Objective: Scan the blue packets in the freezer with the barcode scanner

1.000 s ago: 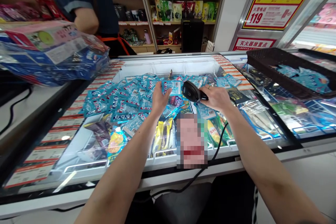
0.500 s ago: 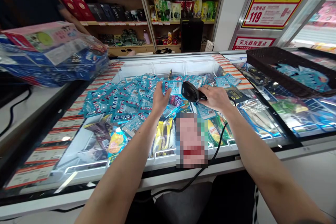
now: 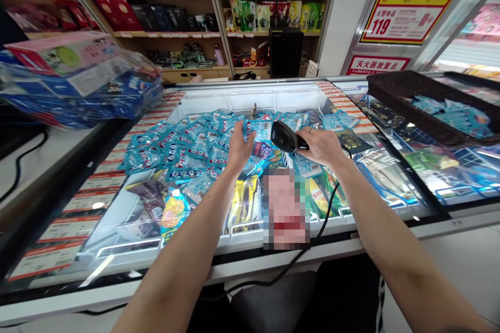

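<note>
My left hand (image 3: 239,150) is closed on a small blue packet (image 3: 260,129), gripping its left end between thumb and fingers. The packet's barcode side faces up. A black barcode scanner (image 3: 284,136) is in my right hand (image 3: 322,146), its fingers wrapped round the handle and its head right beside the packet's right end. From the scanner a black cable (image 3: 327,214) runs down over the front edge. Beneath both hands, many similar blue packets (image 3: 183,148) lie in a loose heap on the glass top of a chest freezer (image 3: 128,234).
Bagged boxes (image 3: 78,80) stand at the left. A dark brown basket (image 3: 410,109) with more blue packets sits at the right. A blurred-out pinkish item (image 3: 285,208) lies near the front edge. Stocked shelves (image 3: 167,34) rise behind the freezer.
The person in dark clothing at the upper left has moved left, almost out of view, uncovering shelves. My hands, the packet and the scanner stay nearly in place.
</note>
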### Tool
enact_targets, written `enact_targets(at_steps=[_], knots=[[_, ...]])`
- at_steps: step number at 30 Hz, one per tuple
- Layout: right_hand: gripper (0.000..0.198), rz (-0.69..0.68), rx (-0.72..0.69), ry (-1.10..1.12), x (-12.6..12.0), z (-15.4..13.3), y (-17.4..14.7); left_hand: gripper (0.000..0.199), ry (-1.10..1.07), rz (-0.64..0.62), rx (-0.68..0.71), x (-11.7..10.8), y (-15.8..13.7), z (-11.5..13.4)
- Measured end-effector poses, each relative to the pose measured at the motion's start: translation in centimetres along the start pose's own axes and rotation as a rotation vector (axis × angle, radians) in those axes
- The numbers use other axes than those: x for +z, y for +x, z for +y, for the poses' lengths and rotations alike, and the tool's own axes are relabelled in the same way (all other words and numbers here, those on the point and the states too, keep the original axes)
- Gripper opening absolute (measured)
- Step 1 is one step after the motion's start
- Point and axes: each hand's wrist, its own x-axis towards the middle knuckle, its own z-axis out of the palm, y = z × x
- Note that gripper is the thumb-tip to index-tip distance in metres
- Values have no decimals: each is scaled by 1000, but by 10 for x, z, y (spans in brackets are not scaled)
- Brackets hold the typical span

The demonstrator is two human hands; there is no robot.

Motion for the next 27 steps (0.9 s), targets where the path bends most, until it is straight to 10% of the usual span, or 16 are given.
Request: enact_targets(at_steps=[27], knots=[[37,-7,-2,5,-2,-1,0,35,27,2,-61,-2,-2,5]])
